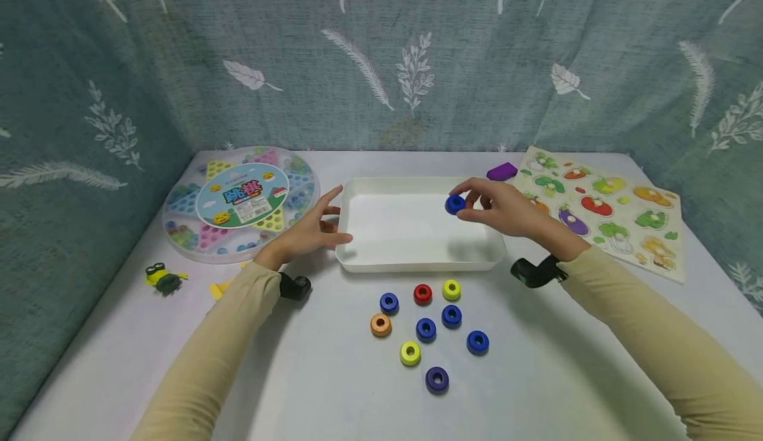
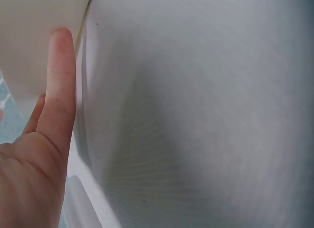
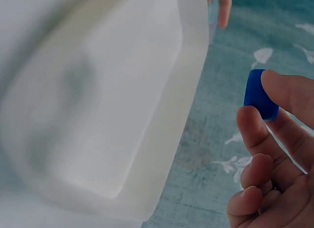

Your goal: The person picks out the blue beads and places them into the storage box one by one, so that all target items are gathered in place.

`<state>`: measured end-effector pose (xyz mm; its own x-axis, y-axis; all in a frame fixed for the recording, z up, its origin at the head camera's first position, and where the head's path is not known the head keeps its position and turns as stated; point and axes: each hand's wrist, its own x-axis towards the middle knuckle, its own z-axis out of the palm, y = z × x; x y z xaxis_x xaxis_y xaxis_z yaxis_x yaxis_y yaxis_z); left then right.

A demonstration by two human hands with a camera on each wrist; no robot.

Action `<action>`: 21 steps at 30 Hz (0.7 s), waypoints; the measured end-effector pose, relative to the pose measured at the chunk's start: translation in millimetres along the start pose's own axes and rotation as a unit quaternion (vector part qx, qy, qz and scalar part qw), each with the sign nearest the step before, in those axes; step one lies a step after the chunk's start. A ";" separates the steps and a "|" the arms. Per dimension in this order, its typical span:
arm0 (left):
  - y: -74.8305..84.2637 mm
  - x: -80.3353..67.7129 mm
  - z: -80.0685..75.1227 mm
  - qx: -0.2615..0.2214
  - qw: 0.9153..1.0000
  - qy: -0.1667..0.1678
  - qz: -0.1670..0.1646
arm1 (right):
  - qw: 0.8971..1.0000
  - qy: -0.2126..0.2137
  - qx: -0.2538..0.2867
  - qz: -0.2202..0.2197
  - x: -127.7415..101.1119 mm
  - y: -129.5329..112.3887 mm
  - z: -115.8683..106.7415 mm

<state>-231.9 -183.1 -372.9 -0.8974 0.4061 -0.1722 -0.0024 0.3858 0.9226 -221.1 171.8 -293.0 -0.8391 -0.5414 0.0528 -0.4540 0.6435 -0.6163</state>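
Right hand (image 1: 499,209) pinches the blue ring (image 3: 258,94), thumb against fingertips | ring's up over the white tray (image 1: 399,229), two o'clock of its middle | left hand (image 1: 305,234), fingers spread, at tray's nine | loose coloured rings (image 1: 426,338) scattered at six!

The white tabletop (image 1: 334,381) carries a shallow tray (image 1: 411,222) — nine rings (image 1: 426,338) (blue, red, yellow, orange) lie scattered before it — with a round board (image 1: 242,195) and yellow-green toy (image 1: 165,280) to the left, a purple block (image 1: 502,171) and vegetable-picture board (image 1: 601,213) to the right.
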 end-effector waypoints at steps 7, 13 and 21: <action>-0.9 0.4 0.2 0.017 1.000 -0.003 -0.016 | 0.999 -0.019 0.013 0.043 36.0 8.9 6.6; 1.0 -1.1 0.2 0.018 0.999 -0.003 -0.029 | 0.996 -0.031 0.004 0.087 57.8 18.3 14.3; 0.5 -0.9 0.0 0.018 0.999 -0.004 -0.030 | 0.994 -0.040 -0.003 0.103 75.9 31.1 25.5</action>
<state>-231.0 -183.3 -372.3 -0.8928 0.3874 -0.2299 -0.0407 0.4389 0.8976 -291.3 136.9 -328.2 -0.8881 -0.4391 -0.1358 -0.2778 0.7482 -0.6026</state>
